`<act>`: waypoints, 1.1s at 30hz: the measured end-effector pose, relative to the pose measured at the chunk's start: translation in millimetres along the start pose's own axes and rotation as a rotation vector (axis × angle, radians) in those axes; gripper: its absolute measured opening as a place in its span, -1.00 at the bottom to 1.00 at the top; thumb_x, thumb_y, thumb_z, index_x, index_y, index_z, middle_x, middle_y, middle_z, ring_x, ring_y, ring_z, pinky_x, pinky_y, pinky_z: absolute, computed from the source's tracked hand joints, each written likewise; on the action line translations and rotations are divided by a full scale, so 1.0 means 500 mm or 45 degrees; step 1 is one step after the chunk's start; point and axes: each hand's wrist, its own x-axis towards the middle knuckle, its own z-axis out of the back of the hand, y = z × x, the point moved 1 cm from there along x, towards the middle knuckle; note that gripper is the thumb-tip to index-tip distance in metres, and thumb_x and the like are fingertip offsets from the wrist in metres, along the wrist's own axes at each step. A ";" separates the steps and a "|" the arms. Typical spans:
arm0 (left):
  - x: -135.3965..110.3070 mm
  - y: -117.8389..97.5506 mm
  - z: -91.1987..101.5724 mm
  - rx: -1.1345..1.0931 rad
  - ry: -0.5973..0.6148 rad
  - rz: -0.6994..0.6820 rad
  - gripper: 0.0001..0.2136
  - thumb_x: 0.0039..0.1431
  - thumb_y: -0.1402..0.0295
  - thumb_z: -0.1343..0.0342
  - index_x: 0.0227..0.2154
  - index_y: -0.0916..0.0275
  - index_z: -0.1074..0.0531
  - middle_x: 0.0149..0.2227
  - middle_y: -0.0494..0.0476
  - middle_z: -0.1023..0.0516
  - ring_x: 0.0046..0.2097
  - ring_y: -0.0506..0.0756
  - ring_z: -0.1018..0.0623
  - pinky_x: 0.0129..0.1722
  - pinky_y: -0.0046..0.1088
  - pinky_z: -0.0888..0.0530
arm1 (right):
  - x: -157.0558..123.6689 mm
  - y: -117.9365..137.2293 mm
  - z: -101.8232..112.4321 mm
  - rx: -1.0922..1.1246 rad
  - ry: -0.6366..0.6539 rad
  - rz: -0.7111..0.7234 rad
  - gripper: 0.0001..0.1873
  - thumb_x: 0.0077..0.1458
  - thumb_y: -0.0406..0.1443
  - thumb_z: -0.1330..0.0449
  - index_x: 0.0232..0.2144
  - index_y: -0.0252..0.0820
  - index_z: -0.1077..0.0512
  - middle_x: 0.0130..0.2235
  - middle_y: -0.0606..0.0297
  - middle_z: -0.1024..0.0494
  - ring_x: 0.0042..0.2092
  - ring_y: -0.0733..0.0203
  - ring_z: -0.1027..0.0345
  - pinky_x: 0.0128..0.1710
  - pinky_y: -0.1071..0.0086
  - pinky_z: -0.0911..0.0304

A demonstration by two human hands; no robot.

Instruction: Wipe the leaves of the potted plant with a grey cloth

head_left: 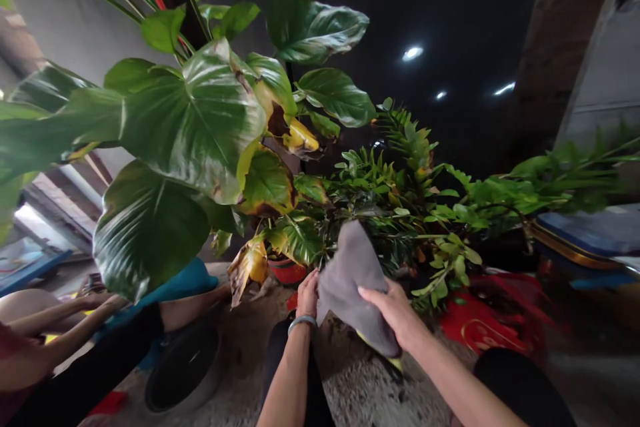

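Observation:
A grey cloth (353, 280) hangs between my two hands, low in front of the plants. My right hand (393, 310) grips its right side, with the thumb lying over the front. At the cloth's left edge my left hand (307, 295) is closed, fingers curled against the fabric; part of its grip is hidden. A band circles the left wrist. Along the cloth's lower right edge shows a yellow-green strip (396, 363), mostly covered. Just behind the cloth stand leafy green plants (385, 180).
Large glossy leaves (195, 113) overhang the left, some yellowed and browned. A red pot (287, 270) stands behind. A dark basin (185, 367) sits on the ground near another person's leg and hands (100, 303). Red plastic (480, 320) lies at right, below a blue-topped object (590, 233).

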 end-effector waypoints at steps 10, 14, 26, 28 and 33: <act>-0.040 -0.011 -0.035 -0.330 0.161 0.063 -0.48 -0.58 0.10 -0.50 -0.51 0.27 -0.45 -0.48 0.05 -0.51 -0.40 0.09 -0.51 -0.46 -0.41 -0.43 | -0.038 0.087 0.092 0.161 -0.127 0.085 -0.54 -0.49 -0.17 -0.45 -0.40 -0.21 -0.59 -0.39 0.18 -0.70 -0.32 -0.07 -0.56 -0.28 0.22 -0.41; -0.058 -0.018 -0.055 -0.303 0.165 0.054 -0.48 -0.56 0.08 -0.49 -0.51 0.25 -0.43 -0.45 0.04 -0.48 -0.37 0.09 -0.49 -0.43 -0.39 -0.44 | 0.016 0.093 0.081 0.462 -0.182 -0.011 -0.59 -0.47 -0.23 -0.45 -0.42 -0.23 -0.57 -0.47 0.17 -0.67 -0.37 -0.03 -0.56 -0.31 0.23 -0.43; -0.082 -0.006 -0.063 -0.344 0.075 0.041 -0.57 -0.37 0.16 -0.46 -0.39 0.23 -0.51 -0.13 0.24 -0.55 -0.25 0.13 -0.51 -0.40 -0.41 -0.44 | -0.012 0.076 0.132 0.606 -0.262 -0.036 -0.60 -0.38 -0.25 -0.47 -0.37 -0.23 -0.59 -0.45 0.21 -0.69 -0.31 -0.08 -0.61 -0.32 0.25 -0.49; -0.089 -0.013 -0.074 -0.323 0.128 0.043 -0.54 -0.39 0.14 -0.47 -0.37 0.25 -0.55 -0.07 0.27 -0.56 -0.27 0.10 -0.51 -0.40 -0.44 -0.43 | 0.031 0.109 0.127 0.720 -0.312 -0.017 -0.70 -0.30 -0.33 -0.42 -0.38 -0.18 -0.57 -0.46 0.27 -0.69 -0.28 -0.04 -0.61 -0.26 0.25 -0.52; -0.109 -0.017 -0.092 -0.207 0.232 0.071 -0.45 -0.43 0.17 -0.49 -0.25 0.26 -0.62 -0.29 0.18 -0.58 -0.37 0.03 -0.47 -0.45 -0.51 -0.40 | 0.019 0.018 0.103 0.805 -0.287 -0.430 -0.86 -0.24 -0.37 -0.37 -0.53 -0.16 -0.49 -0.55 0.15 -0.65 -0.23 -0.17 -0.62 -0.22 0.11 -0.54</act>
